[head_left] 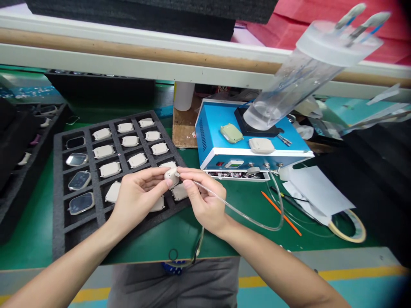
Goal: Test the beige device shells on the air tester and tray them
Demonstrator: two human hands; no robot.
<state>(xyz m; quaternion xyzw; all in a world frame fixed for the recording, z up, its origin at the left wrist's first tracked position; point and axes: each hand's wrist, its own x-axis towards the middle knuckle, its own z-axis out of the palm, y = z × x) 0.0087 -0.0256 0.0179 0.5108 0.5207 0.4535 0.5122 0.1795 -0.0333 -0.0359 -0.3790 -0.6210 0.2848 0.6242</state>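
Over the near right part of the black foam tray (58,184), my left hand (139,192) is closed on a small beige watch case (171,174), held tilted between thumb and fingers. My right hand (207,203) pinches the end of a clear thin tube (239,210) against the side of this case. Whether the tube tip enters the case is hidden by the fingers. From my right hand the tube loops back to the front of a blue machine (218,122). Several more beige watch cases (110,170) lie in the tray's compartments, and dark-screened watches (81,202) fill its left column.
On the machine stand a clear cylinder (289,92), a greenish watch case (231,133) and a beige one (261,145). An orange stick (281,213), white paper (321,192) and a tape roll (359,229) lie right. A second foam tray (48,145) sits left; a shelf edge (144,60) crosses above.
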